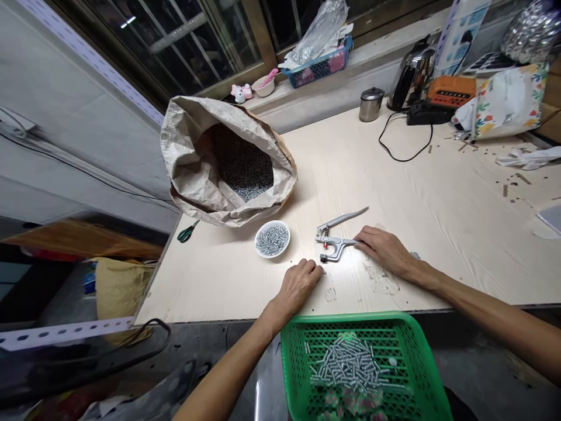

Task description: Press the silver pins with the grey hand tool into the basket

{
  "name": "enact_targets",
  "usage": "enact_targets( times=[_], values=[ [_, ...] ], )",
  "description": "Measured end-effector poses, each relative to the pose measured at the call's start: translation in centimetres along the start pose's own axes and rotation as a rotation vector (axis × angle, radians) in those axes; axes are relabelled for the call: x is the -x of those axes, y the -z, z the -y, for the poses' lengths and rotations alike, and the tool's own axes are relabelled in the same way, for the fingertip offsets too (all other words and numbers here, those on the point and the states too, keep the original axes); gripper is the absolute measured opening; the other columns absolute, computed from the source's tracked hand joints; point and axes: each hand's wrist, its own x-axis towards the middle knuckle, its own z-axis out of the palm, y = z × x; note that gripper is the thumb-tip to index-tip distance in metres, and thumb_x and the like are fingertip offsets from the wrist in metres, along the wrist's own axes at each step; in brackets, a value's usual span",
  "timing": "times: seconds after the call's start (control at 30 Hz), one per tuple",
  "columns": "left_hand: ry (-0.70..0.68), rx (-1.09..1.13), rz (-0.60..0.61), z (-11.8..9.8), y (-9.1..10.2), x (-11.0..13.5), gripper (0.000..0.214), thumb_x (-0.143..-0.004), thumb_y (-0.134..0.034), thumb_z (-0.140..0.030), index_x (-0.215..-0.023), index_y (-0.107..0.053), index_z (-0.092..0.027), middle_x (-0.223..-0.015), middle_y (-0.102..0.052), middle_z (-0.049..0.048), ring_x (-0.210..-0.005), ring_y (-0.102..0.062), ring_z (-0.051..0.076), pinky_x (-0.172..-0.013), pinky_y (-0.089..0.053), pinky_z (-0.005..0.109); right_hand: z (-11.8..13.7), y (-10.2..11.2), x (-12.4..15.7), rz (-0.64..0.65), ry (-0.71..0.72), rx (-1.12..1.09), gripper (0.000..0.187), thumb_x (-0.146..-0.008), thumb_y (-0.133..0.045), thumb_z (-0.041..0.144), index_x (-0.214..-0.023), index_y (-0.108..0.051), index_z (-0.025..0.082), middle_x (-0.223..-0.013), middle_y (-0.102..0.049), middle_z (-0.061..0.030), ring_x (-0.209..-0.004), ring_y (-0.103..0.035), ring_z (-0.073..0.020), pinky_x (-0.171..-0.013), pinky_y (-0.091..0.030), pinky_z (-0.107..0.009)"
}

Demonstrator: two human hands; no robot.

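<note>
My right hand (382, 248) lies over the lower handle of silver press pliers (335, 234) that rest on the pale wooden table (438, 199), fingers curled on the handle. My left hand (299, 285) rests on the table just left of the pliers' jaw, fingers pinched together on something too small to make out. A small white dish (272, 239) full of little metal pieces stands to the left of the pliers. A green plastic basket (394, 339) holding several silver metal pieces sits below the table's near edge, in front of me.
A large open paper sack (193, 169) of small metal parts stands at the table's back left, green-handled scissors (187, 233) beside it. A kettle (412, 73), steel cup (371, 104), black cord (403, 149) and boxes fill the far right. Scraps litter the right side.
</note>
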Motion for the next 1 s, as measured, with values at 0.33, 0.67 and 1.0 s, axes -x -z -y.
enact_targets(
  times=[0.33, 0.67, 1.0],
  values=[
    [-0.301, 0.105, -0.108, -5.3, 5.7, 5.2, 0.018, -0.097, -0.045, -0.022, -0.105, -0.060, -0.014, -0.080, -0.064, 0.0036, -0.070, -0.054, 0.016, -0.056, -0.041, 0.029, -0.3, -0.5, 0.1, 0.002, 0.001, -0.005, 0.026, -0.099, -0.037, 0.032, -0.093, -0.059, 0.020, -0.089, -0.061, -0.0061, -0.079, -0.057, -0.0194, -0.067, -0.046, -0.033],
    [0.673, 0.030, -0.167, 8.5, 3.6, 0.0, 0.016, -0.090, -0.056, -0.022, -0.087, -0.072, -0.020, -0.089, -0.067, 0.0056, -0.087, -0.056, 0.022, -0.067, -0.044, 0.029, -0.5, -0.6, 0.0, 0.011, 0.011, 0.019, 0.033, -0.100, -0.033, 0.038, -0.093, -0.060, 0.020, -0.088, -0.062, -0.0069, -0.078, -0.058, -0.0192, -0.066, -0.047, -0.033],
    [0.790, 0.043, -0.102, 7.7, 3.6, -2.4, 0.026, -0.095, -0.048, -0.030, -0.097, -0.071, -0.018, -0.100, -0.066, 0.0088, -0.098, -0.057, 0.023, -0.070, -0.042, 0.028, -0.7, -0.8, 0.0, 0.028, 0.024, 0.040, 0.034, -0.101, -0.032, 0.037, -0.093, -0.060, 0.019, -0.089, -0.061, -0.0069, -0.078, -0.057, -0.0186, -0.064, -0.046, -0.032]
  ],
)
